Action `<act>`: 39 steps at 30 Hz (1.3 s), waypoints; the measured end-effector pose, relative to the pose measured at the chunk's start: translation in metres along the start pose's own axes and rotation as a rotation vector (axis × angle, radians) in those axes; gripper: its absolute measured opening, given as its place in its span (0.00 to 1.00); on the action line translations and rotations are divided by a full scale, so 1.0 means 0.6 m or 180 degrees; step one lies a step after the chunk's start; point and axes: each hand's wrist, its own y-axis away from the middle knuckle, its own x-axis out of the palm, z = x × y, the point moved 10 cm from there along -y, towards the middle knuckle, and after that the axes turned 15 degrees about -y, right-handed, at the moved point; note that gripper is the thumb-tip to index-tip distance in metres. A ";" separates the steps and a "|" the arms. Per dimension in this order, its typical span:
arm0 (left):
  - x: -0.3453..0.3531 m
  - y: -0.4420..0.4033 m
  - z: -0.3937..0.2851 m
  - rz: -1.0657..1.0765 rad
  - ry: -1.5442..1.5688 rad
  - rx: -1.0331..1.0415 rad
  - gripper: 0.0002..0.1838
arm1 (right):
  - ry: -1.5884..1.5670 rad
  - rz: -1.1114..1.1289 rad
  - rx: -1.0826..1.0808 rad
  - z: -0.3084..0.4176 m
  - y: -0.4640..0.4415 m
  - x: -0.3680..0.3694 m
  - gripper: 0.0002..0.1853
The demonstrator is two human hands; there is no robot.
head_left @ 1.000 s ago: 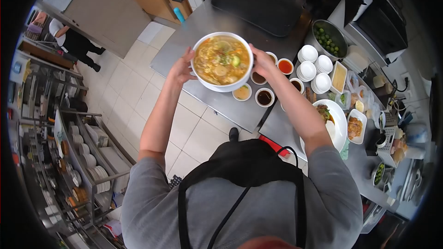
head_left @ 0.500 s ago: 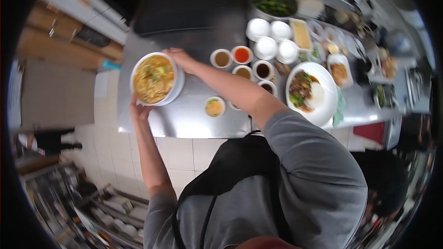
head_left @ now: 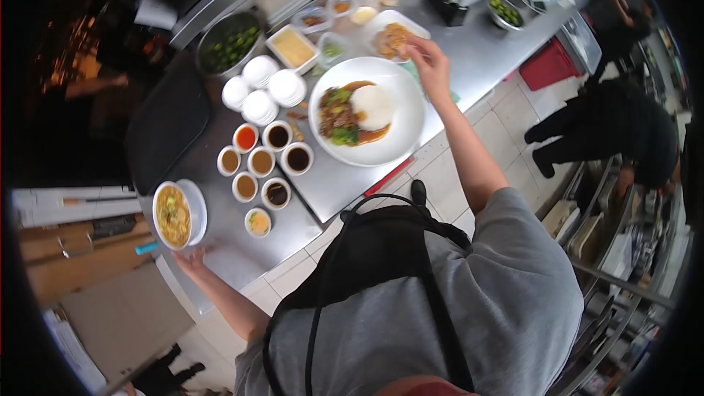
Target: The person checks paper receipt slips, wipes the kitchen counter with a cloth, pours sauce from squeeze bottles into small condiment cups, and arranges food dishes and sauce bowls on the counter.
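Note:
My left hand [head_left: 192, 259] is at the lower edge of a white soup bowl [head_left: 174, 215], fingers apart, slightly blurred. Yellow broth with chunky pieces fills the bowl, which stands on a white saucer [head_left: 197, 213]. Far to the right, my right hand [head_left: 431, 66] reaches into a white dish [head_left: 418, 27] of golden crispy bits [head_left: 392, 38]. Its fingers are drawn together at the bits; what lies between them is hidden. Beside that forearm sits a large white plate [head_left: 411, 117] with a rice mound [head_left: 374, 107], dark saucy meat and greens.
Several sauce cups [head_left: 262, 162] stand mid-table near stacks of white bowls [head_left: 286, 88]. Behind are a pot of greens [head_left: 231, 44] and a yellow-filled tray [head_left: 293, 50]. A co-worker in dark clothes [head_left: 623, 125] bends at the right, near a red bin [head_left: 546, 66].
My right hand has left the soup bowl and moved right to the dish of crispy bits. My left hand has loosened at the bowl. The view has turned to the right.

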 end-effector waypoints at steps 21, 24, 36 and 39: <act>0.490 0.746 0.432 0.2686 -0.3501 -0.0274 0.17 | -0.1549 -0.1866 0.3045 -0.683 0.176 -0.536 0.11; 0.475 0.750 0.447 0.2686 -0.3564 -0.0581 0.18 | -0.2121 -0.1900 0.3222 -0.680 0.168 -0.500 0.14; 0.436 0.756 0.443 0.2564 -0.2895 -0.0465 0.17 | -0.3302 -0.2528 0.2631 -0.705 0.108 -0.516 0.12; 0.431 0.755 0.454 0.2649 -0.2826 -0.0475 0.18 | -0.2244 -0.2927 0.2377 -0.672 0.129 -0.631 0.11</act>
